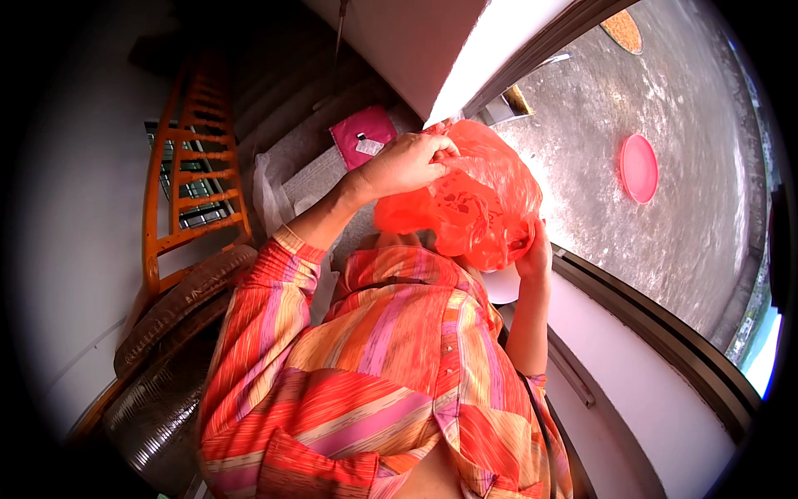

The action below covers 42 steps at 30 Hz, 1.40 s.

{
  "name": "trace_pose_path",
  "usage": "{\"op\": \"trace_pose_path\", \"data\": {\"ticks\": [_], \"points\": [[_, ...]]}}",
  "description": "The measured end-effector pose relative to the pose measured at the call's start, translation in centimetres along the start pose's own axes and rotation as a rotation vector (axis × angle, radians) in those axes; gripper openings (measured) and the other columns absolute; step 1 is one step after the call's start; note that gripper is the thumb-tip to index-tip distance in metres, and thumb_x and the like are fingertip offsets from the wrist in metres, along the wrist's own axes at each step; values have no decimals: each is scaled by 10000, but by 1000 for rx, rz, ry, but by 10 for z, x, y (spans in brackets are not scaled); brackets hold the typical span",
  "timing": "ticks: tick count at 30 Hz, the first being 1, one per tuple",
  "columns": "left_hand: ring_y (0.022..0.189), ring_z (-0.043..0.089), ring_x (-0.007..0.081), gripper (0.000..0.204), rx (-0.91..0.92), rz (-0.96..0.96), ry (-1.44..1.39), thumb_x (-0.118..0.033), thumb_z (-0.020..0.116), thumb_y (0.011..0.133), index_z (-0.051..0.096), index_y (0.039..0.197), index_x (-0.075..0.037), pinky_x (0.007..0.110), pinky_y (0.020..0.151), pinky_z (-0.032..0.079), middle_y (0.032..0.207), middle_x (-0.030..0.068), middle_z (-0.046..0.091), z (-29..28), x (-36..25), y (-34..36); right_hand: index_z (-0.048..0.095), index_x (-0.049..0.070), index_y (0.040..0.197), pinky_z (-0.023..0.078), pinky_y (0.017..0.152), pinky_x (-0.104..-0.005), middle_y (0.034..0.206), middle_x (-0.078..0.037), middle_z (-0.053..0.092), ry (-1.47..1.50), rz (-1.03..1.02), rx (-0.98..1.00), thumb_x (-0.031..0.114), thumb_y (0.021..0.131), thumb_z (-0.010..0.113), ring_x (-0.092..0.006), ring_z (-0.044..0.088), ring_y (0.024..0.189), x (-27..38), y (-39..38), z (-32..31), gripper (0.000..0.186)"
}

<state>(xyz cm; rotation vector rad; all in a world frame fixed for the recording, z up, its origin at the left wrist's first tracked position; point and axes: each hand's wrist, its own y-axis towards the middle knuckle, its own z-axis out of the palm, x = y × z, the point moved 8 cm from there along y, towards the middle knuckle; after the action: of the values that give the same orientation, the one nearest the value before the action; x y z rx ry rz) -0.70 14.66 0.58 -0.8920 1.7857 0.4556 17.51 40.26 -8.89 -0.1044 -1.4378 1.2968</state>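
A translucent red plastic bag hangs in front of my chest, crumpled and bulging. My left hand grips its top edge from above, fingers closed on the plastic. My right hand holds the bag's lower right side from underneath, partly hidden behind it. Something white shows just below the bag; I cannot tell what it is. My striped orange and pink shirt fills the lower middle of the view.
An orange wooden chair with a brown cushion stands at my left. A pink pouch lies on the stair steps ahead. At right, beyond a window ledge, a concrete yard holds a round pink lid.
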Motion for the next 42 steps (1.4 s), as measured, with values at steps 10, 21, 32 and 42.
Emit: {"op": "trace_pose_path", "data": {"ticks": [10,21,32,42], "points": [[871,685,300,234,-7,-31,-50,-120,610,852,639,1034,24,364,751,519,913,200,685,-5,2,-7,592,72,1118,492,562,-236,960,-25,663,-12,31,79,268,989,514,-110,614,698,-3,1,1,248],[817,642,135,260,-75,-278,-3,-163,607,910,629,1093,20,301,736,500,906,122,704,-22,96,-39,480,72,1318,416,551,-218,950,-69,604,-600,-164,-12,202,977,541,-54,483,577,6,-5,-24,370],[830,660,191,303,-156,-530,-54,-201,602,912,618,1083,48,339,742,494,909,159,696,-48,221,-122,406,104,1421,414,577,-203,847,-17,581,-797,-433,26,71,974,498,-43,454,607,35,-44,-7,457],[849,656,223,341,-139,-532,10,-229,597,912,594,1088,63,357,753,483,909,211,668,-37,224,-124,396,152,1444,362,560,-166,855,26,575,-773,-545,-34,100,1000,483,-10,372,608,64,-71,-22,456]]}}
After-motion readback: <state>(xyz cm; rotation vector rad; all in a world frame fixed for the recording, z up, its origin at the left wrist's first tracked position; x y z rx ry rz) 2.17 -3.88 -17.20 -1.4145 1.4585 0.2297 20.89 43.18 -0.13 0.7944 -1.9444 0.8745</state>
